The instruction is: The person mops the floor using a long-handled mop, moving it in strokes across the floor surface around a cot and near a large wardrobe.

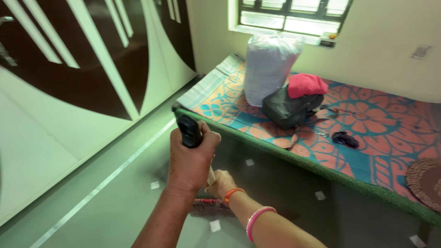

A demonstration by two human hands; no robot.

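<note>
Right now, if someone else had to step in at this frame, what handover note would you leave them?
Left hand: closed on the black top end of the broom handle.
Right hand: lower down, closed on the pale shaft just above the broom head, which rests on the grey floor.
Small white paper scraps lie scattered on the floor beside and under the bed, which carries a tied white sack, black bag and pink cloth.
Done: no pile gathered in view.
Left: the scraps remain loose on the floor.
</note>
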